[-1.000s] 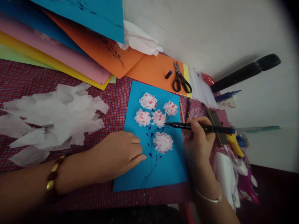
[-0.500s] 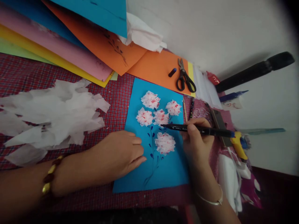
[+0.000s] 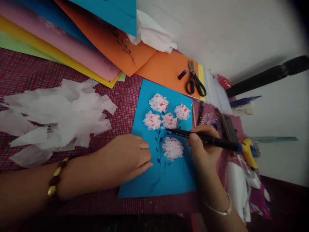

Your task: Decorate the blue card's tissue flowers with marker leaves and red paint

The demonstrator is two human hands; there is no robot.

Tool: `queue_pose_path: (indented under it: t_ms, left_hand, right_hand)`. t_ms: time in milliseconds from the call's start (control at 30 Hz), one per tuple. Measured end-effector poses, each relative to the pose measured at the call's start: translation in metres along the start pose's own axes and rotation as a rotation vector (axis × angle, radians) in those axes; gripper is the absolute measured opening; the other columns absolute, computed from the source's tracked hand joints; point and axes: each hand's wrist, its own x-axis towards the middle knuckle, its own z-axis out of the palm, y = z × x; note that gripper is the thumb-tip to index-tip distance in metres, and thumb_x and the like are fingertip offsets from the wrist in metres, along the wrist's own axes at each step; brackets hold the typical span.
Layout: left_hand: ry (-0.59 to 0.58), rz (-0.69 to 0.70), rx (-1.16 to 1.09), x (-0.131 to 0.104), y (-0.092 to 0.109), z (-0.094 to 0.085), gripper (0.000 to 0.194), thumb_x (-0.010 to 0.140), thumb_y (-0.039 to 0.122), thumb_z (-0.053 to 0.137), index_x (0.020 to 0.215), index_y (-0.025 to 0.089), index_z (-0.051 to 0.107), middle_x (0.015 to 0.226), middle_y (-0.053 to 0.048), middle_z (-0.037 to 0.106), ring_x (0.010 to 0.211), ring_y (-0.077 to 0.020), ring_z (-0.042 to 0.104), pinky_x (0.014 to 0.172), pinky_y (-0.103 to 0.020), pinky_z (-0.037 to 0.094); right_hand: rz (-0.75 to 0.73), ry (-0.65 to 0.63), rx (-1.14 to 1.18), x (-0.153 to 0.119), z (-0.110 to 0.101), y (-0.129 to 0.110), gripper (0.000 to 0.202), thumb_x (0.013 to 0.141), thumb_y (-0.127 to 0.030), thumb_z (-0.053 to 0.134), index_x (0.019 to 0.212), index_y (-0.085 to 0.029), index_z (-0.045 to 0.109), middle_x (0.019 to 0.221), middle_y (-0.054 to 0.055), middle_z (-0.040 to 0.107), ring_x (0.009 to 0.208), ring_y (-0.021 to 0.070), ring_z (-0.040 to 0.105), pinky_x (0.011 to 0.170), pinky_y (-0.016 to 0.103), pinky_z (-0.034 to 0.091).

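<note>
The right hand (image 3: 206,149) grips a black marker (image 3: 227,144), tip near the middle flower's (image 3: 169,121) six o'clock on the blue paper (image 3: 177,180). The left hand (image 3: 131,156) lies at the paper's eight o'clock — curled under, open or closed I cannot tell — scissors (image 3: 193,76) at one o'clock.

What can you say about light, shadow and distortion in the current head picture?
Head view: dim, soft light; a faint shadow on the wall above the black rod; shade beside the right hand on the flowered sheet; small highlights on the beads; darkness filling the top-right corner; edges look stretched.
</note>
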Motion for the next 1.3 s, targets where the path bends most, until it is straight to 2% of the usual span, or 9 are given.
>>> queue_pose_path:
  t_ms: [167,467,633,767,900,1000,1133,1300]
  left_hand:
    - [0.008,0.007,0.006,0.0,0.0,0.0,0.033,0.097,0.029,0.054,0.066,0.019,0.057,0.065,-0.001,0.057,0.062,-0.017,0.046,0.059,-0.033,0.03]
    - [0.005,0.004,-0.004,-0.001,0.0,0.001,0.033,0.098,0.029,0.053,0.066,0.019,0.058,0.065,-0.001,0.056,0.062,-0.0165,0.047,0.06,-0.033,0.032]
    - [0.006,0.003,0.002,-0.001,-0.001,0.002,0.033,0.097,0.029,0.053,0.066,0.019,0.058,0.066,-0.001,0.057,0.063,-0.017,0.047,0.06,-0.033,0.032]
    - [-0.013,-0.009,0.005,-0.001,-0.001,0.0,0.032,0.097,0.029,0.055,0.066,0.019,0.057,0.066,-0.001,0.057,0.063,-0.0172,0.047,0.059,-0.033,0.031]
    - [-0.014,0.011,0.014,0.0,0.0,-0.004,0.035,0.098,0.027,0.052,0.064,0.019,0.055,0.065,-0.001,0.056,0.061,-0.0166,0.046,0.058,-0.033,0.029]
    - [-0.031,0.022,0.035,0.001,0.001,-0.006,0.037,0.099,0.025,0.049,0.063,0.019,0.054,0.063,-0.001,0.055,0.061,-0.0164,0.046,0.058,-0.033,0.029]
    - [-0.046,0.009,0.067,0.001,0.001,-0.007,0.04,0.101,0.028,0.044,0.065,0.018,0.056,0.064,-0.001,0.056,0.061,-0.0163,0.047,0.058,-0.032,0.031]
    - [-0.035,0.019,0.104,0.0,0.0,-0.004,0.042,0.103,0.031,0.042,0.065,0.018,0.054,0.064,0.0,0.055,0.062,-0.0155,0.047,0.058,-0.032,0.031]
  right_hand:
    - [0.016,-0.005,0.04,0.0,0.001,-0.003,0.007,0.086,-0.027,0.069,0.089,-0.023,0.065,0.071,-0.002,0.058,0.051,0.0091,0.051,0.047,0.024,0.038]
    - [0.013,0.003,-0.03,0.0,0.002,0.001,0.01,0.085,-0.031,0.07,0.088,-0.022,0.066,0.077,0.001,0.06,0.067,0.0146,0.058,0.057,0.028,0.044]
    - [-0.003,0.0,-0.033,-0.002,0.003,0.0,0.011,0.085,-0.031,0.071,0.089,-0.023,0.067,0.078,0.001,0.061,0.068,0.0149,0.059,0.059,0.029,0.046]
    - [0.008,-0.015,-0.025,0.001,0.003,-0.005,0.01,0.084,-0.03,0.071,0.09,-0.023,0.067,0.073,-0.001,0.06,0.062,0.0126,0.057,0.055,0.027,0.042]
    - [0.038,0.138,0.113,0.008,-0.012,-0.009,0.008,0.087,-0.032,0.069,0.086,-0.024,0.066,0.064,-0.003,0.054,0.051,0.0107,0.048,0.047,0.027,0.035]
    - [0.069,0.237,0.153,0.012,-0.024,-0.004,0.011,0.085,-0.031,0.07,0.079,-0.024,0.064,0.066,-0.002,0.053,0.054,0.0116,0.045,0.047,0.027,0.032]
    - [0.047,0.138,0.065,0.013,-0.023,0.004,0.011,0.084,-0.031,0.069,0.078,-0.023,0.064,0.069,-0.001,0.055,0.06,0.0136,0.049,0.053,0.029,0.037]
    - [0.033,0.016,0.07,0.018,-0.008,-0.003,0.009,0.082,-0.025,0.066,0.075,-0.023,0.062,0.066,0.0,0.057,0.059,0.0133,0.051,0.052,0.028,0.038]
